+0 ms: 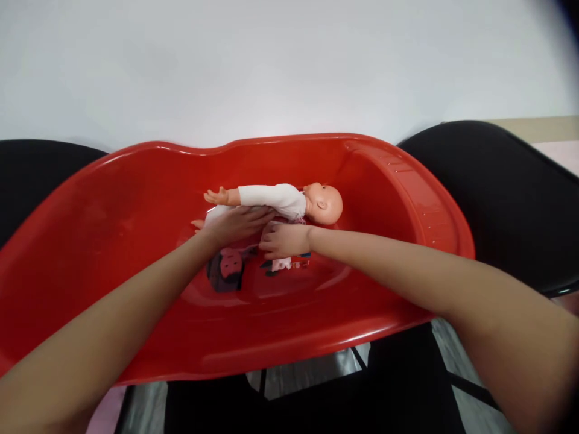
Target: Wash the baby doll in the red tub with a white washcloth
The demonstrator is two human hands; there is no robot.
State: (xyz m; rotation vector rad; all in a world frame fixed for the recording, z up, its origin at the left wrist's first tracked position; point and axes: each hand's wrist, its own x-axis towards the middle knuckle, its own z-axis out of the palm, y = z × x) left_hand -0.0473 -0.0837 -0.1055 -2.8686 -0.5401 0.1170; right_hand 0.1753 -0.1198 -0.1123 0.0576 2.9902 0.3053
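Note:
A bald baby doll (326, 204) in a white long-sleeved garment (289, 199) lies on its side or back in a red baby bathtub (113, 199). Its head points right, and one arm stretches left with the bare hand showing. My left hand (239, 222) rests across the doll's body, fingers extended. Beside it, my right hand (286, 240) has its fingers curled at the near side of the doll, closed on white cloth. A pale pink frilled edge of cloth (281, 264) shows just below that hand. My hands hide much of the doll's torso and legs.
Cartoon print (230, 268) decorates the tub's floor. Black rounded surfaces, perhaps chairs, stand at the left (40, 166) and right (511, 199). Another black chair-like shape (316, 404) is in front of the tub. A white wall (271, 66) rises behind.

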